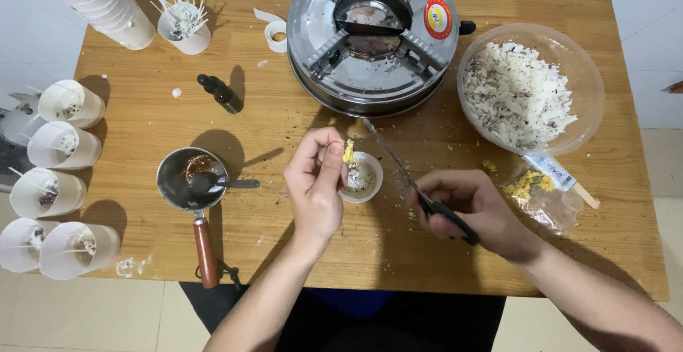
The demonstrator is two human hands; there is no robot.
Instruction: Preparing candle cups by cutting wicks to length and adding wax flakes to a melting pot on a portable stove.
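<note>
I see left hand pinching a yellow dried flower over the small white cup mid-surface, right hand closed on scissors; few trimmings in, most flower uncut.

metal stove, bowl of flakes, dropper bottle

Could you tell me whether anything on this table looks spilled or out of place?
Yes: crumbs and flakes are scattered over the table near the small cup, and a white smear marks the front left edge.
</note>
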